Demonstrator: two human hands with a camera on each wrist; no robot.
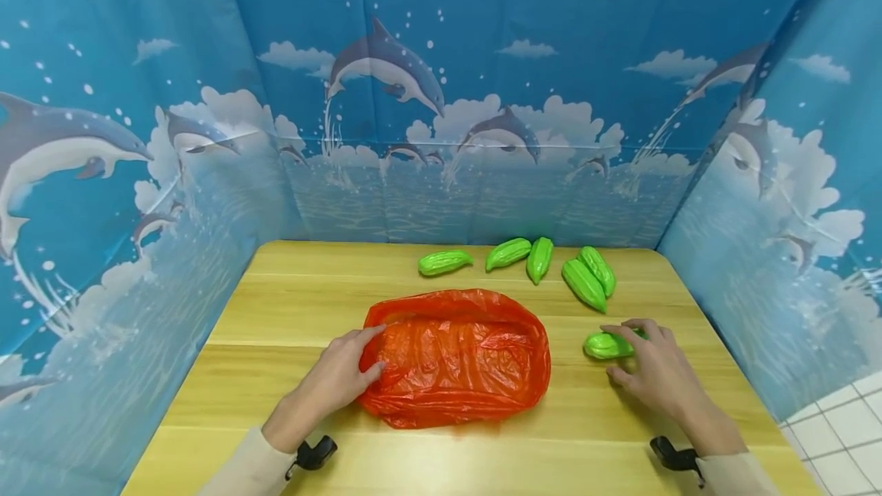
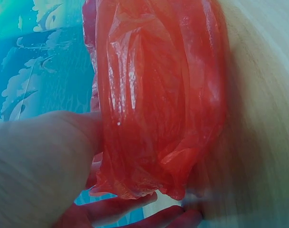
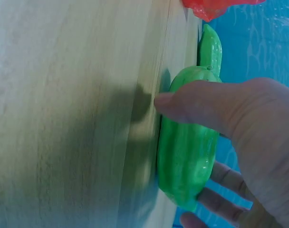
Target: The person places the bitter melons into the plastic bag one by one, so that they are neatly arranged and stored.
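At bottom left of the head view, the left hand (image 1: 334, 373) has thumb and index finger apart over the left rim of one red plastic bag (image 1: 451, 407); whether they grip it, I cannot tell. The bag sits wide-mouthed at lower centre on the wooden table (image 1: 427, 469), with creased red film visible inside it.

At lower right, the right hand (image 1: 658, 362) arches loosely around the nearest green gourd (image 1: 602, 346), one of six: fingers over its upper side, thumb just beside its lower side with a gap between.

Beyond it, a touching pair of gourds (image 1: 583, 285) lies right of centre. Along the far edge, three more gourds (image 1: 445, 262) lie near upper centre, before a dolphin-printed curtain (image 1: 475, 209).
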